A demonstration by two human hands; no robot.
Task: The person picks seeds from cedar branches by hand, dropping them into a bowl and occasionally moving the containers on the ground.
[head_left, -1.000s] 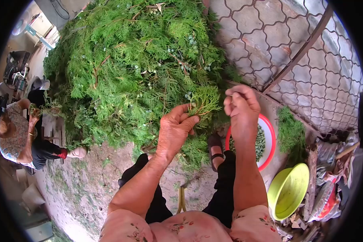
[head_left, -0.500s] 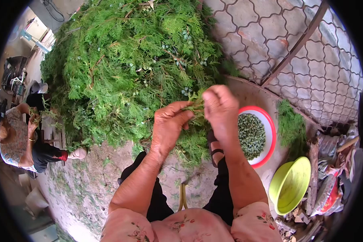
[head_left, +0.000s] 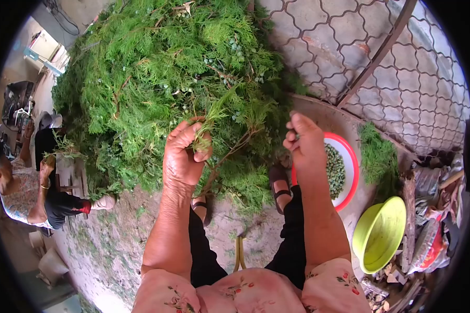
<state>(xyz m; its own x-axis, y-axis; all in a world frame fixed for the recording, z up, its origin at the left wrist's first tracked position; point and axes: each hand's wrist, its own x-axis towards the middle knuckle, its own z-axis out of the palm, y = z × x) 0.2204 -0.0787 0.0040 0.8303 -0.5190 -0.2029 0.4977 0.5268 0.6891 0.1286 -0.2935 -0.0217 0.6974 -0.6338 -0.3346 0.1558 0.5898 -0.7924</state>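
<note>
My left hand (head_left: 181,151) is closed around a green cypress sprig (head_left: 217,108), whose feathery tip points up and to the right. My right hand (head_left: 308,136) is raised with curled fingers, near the left side of a white basin with a red rim (head_left: 355,175). A speck of pale green shows at its fingertips, too small to name. Small blue-green cones (head_left: 335,175) lie in the basin, partly hidden by my right forearm. Ahead of both hands rises a large heap of cypress branches (head_left: 141,94), dotted with similar cones.
A yellow-green tub (head_left: 379,237) sits at the right, beside a log (head_left: 408,216) and plastic sacks (head_left: 428,245). Wire mesh (head_left: 386,78) leans at the upper right, near a small green clump (head_left: 376,154). At the left, another person (head_left: 26,188) sits holding a sprig.
My hands have moved apart: the left went left with the sprig, the right went right and away from it. The seated person's hands have separated, one rising.
</note>
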